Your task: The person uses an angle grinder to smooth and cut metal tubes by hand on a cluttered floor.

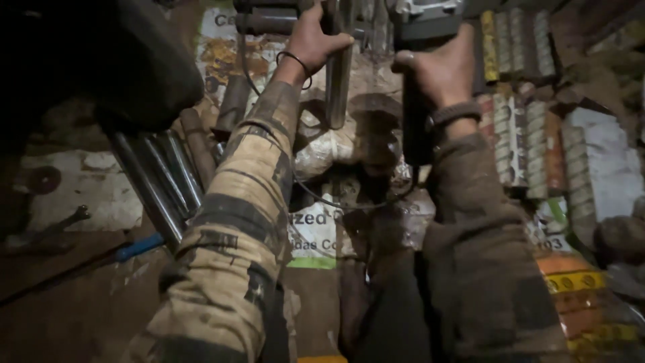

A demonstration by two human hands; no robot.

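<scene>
The left hand (314, 42) wraps its fingers around a steel tube (338, 74) standing upright over the printed sacks (316, 228) on the floor. The right hand (440, 67) grips the dark handle (413, 128) of a power tool (426, 20), fingers closed. In this dim light the tube could twist from that one-handed hold, and the cord (336, 200) looping below may snag.

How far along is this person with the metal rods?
Done: a batch of steel rods lies stacked at left. In hand: the left hand grips a metal rod, and the right hand holds a power tool. What remains cannot be told; the light is dim.
</scene>
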